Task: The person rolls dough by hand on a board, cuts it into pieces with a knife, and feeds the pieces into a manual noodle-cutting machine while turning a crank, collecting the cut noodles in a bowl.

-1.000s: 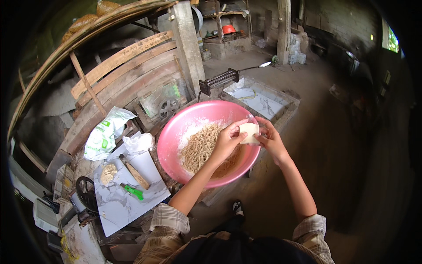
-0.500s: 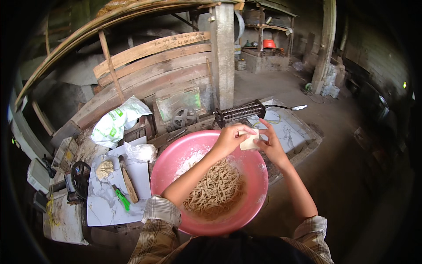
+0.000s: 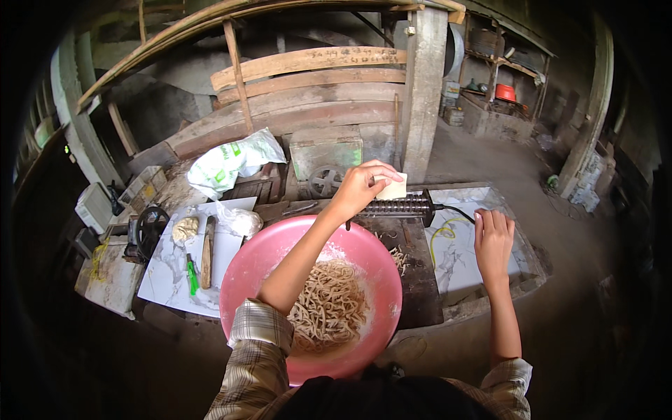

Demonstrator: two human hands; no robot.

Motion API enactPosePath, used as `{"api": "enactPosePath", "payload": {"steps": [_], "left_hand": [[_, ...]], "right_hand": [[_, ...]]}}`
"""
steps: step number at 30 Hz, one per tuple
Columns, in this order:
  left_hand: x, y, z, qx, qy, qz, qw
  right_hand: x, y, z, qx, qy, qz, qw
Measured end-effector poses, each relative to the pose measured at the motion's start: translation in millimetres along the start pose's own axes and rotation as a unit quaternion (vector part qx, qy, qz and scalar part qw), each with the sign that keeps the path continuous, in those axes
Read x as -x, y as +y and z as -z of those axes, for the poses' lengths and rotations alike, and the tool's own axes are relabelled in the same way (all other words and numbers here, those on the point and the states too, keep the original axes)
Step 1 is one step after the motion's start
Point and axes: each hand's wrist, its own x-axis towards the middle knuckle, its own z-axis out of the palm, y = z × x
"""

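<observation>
My left hand (image 3: 365,187) pinches a small flat pale square of dough (image 3: 394,187) just above the dark ridged roller cutter (image 3: 399,206). From the cutter's right end a thin black crank (image 3: 456,211) runs out to my right hand (image 3: 494,243), whose fingers are curled round its end, hiding the grip. Below my left forearm stands a big pink basin (image 3: 241,280) dusted with flour. A heap of cut noodles (image 3: 329,304) lies in it.
Left of the basin, a marbled board (image 3: 164,283) bears a dough lump (image 3: 185,229), a wooden stick (image 3: 208,255), a green-handled cutter (image 3: 192,276) and a plastic bag (image 3: 240,220). Noodle scraps (image 3: 400,260) lie beside the cutter. A concrete pillar (image 3: 425,91) rises behind.
My right hand has let go of the dough square and moved right onto the crank's end. My left hand keeps the square, now over the rollers. The view has swung left.
</observation>
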Motion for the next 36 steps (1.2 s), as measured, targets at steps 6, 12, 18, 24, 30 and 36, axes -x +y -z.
{"api": "enactPosePath", "payload": {"steps": [6, 12, 18, 24, 30, 36], "left_hand": [[0, 0, -7, -0.041, 0.025, -0.002, 0.999], [1, -1, -6, -0.076, 0.025, 0.004, 0.997], [-5, -2, -9, -0.068, 0.019, 0.021, 0.997], [-7, -26, -12, -0.021, 0.017, 0.035, 0.999], [16, 7, -21, -0.246, 0.164, -0.089, 0.951], [89, 24, -86, 0.017, 0.185, 0.127, 0.974]], "right_hand": [[2, 27, -15, -0.029, 0.039, 0.058, 0.997], [-1, 29, -20, -0.053, 0.061, 0.078, 0.994], [-14, 38, -27, -0.041, 0.090, 0.086, 0.991], [-80, 51, -66, -0.072, 0.163, 0.100, 0.979], [-102, 58, -138, -0.111, 0.079, 0.039, 0.990], [-68, 55, -206, -0.111, -0.046, -0.080, 0.990]]}}
